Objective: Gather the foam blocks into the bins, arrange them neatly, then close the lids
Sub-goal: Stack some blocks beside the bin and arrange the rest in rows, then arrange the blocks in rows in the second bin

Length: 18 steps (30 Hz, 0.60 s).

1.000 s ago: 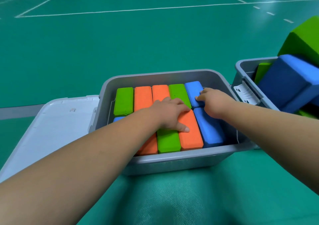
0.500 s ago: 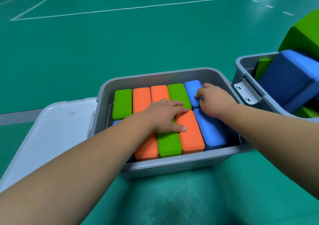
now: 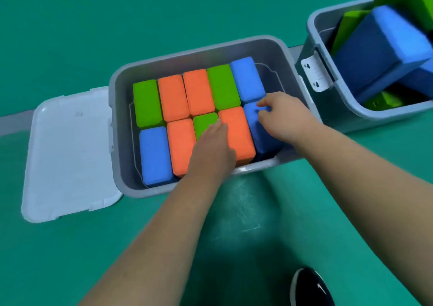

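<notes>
Fingers (image 3: 216, 127) of your left hand (image 3: 210, 151) are lying flat and straight. They are pressing on the near green block (image 3: 205, 120) and the orange block (image 3: 236, 127) beside it, inside the grey bin (image 3: 194, 50).

Your right hand (image 3: 283, 118) is curling onto the far end of the near blue block (image 3: 257, 139) by the grey bin's right wall. Gripping or only nudging: cannot tell.

Ten foam blocks (image 3: 173, 97) are sitting in two rows in the grey bin. The white lid (image 3: 70, 155) is lying open at its left.

Risks, as judged:
- You are pushing sideways on soft foam, so the tight row may be buckling and lifting a block above the rim. The lid would then not seat.
- In the second bin (image 3: 314, 24), right of the grey bin, the large blue block (image 3: 375, 54) is leaning askew. It is likely to be blocking that bin's lid.
</notes>
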Each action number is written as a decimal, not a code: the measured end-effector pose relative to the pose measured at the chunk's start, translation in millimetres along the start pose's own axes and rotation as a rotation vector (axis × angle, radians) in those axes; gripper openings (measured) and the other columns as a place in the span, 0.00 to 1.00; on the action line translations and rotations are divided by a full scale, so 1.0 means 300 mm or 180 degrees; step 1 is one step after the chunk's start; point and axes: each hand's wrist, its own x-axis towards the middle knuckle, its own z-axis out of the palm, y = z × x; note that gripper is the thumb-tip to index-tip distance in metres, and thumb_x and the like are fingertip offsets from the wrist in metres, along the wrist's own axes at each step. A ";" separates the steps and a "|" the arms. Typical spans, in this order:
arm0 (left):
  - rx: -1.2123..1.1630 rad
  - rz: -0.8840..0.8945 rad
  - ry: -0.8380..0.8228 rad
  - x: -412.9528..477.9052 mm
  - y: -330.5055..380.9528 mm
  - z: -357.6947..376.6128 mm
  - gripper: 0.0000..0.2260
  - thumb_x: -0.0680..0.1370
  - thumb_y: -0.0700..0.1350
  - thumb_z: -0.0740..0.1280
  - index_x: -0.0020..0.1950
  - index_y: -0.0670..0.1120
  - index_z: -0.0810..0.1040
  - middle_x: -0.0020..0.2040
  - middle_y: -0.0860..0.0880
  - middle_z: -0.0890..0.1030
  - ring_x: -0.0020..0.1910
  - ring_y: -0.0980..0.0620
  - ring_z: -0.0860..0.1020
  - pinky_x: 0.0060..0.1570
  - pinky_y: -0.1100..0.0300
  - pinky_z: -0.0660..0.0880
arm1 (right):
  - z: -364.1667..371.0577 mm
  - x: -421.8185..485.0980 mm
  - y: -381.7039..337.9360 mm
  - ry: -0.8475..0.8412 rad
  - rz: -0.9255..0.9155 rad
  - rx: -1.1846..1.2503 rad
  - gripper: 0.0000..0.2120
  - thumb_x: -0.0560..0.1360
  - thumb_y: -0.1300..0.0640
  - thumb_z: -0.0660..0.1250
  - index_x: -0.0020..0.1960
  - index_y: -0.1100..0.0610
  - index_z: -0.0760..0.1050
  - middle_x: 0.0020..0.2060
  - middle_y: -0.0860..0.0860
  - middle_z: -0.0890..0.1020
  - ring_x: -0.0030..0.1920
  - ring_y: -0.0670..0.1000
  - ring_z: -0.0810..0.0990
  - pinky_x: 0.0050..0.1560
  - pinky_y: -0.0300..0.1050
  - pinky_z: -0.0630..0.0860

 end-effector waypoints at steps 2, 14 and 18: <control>-0.0351 -0.0070 0.0006 -0.117 0.066 -0.021 0.26 0.79 0.37 0.64 0.79 0.42 0.69 0.79 0.43 0.68 0.78 0.45 0.65 0.78 0.56 0.57 | -0.052 -0.109 0.031 0.0091 0.0114 0.0274 0.18 0.79 0.56 0.62 0.67 0.52 0.80 0.69 0.50 0.78 0.67 0.52 0.77 0.67 0.44 0.71; -0.0850 -0.0534 -0.0576 -0.297 0.625 -0.278 0.16 0.80 0.44 0.64 0.66 0.52 0.80 0.64 0.53 0.81 0.61 0.51 0.79 0.60 0.55 0.76 | -0.508 -0.385 0.151 -0.0215 0.0658 0.0709 0.10 0.78 0.53 0.64 0.55 0.50 0.81 0.42 0.49 0.78 0.38 0.51 0.75 0.42 0.40 0.70; -0.0844 -0.0338 -0.0643 -0.191 0.836 -0.372 0.11 0.80 0.45 0.64 0.60 0.55 0.81 0.57 0.57 0.83 0.49 0.54 0.80 0.48 0.59 0.77 | -0.701 -0.371 0.219 -0.0114 0.0732 0.0768 0.12 0.79 0.54 0.63 0.59 0.52 0.81 0.50 0.51 0.81 0.43 0.51 0.77 0.45 0.42 0.71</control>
